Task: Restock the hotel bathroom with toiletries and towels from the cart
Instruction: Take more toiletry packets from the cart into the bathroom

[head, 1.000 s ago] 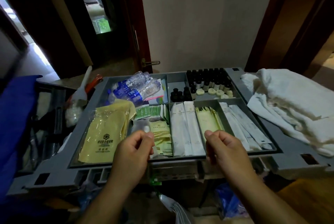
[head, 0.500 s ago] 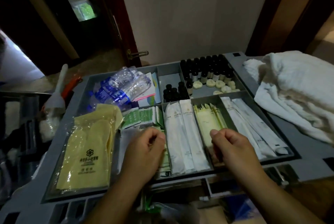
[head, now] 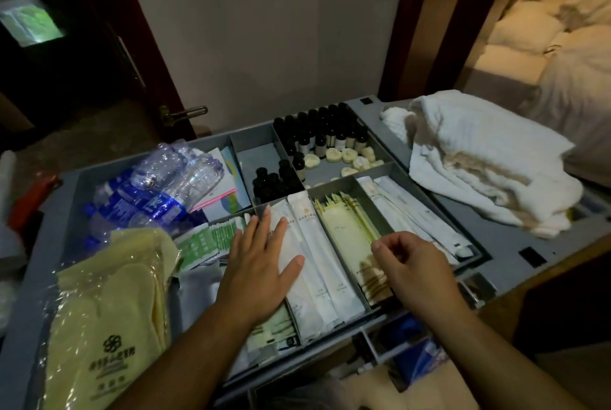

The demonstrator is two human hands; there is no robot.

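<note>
The toiletries lie sorted in the cart's (head: pixel 515 244) divided tray (head: pixel 258 161), and both hands are down among the near compartments, which to my eye is picking stock for the bathroom. The left hand (head: pixel 261 264) lies open and flat, fingers straight, on the white packets (head: pixel 317 277). I take it to be steadying the stack or feeling for one. At its three o'clock, the right hand (head: pixel 416 267) has its fingers curled over the yellow packets (head: pixel 344 237). Whether it has one pinched I cannot tell, since the fingertips hide the spot.

The packets run lengthwise, six to twelve o'clock, so each should lift out by its near end. The dividers stand close on either side and leave little room to go sideways, so the free way out looks to be straight up and back toward the person. At twelve o'clock the dark bottles (head: pixel 330 135) stand packed upright, with the soaps (head: pixel 344 155) loose just in front of them. A long reach there could tip the front row.

The towels (head: pixel 479 161) sit heaped on the cart's top at two o'clock, outside the tray and untouched, with their near fold close to the cart's edge. Water bottles (head: pixel 155 185) lie at ten o'clock.
</note>
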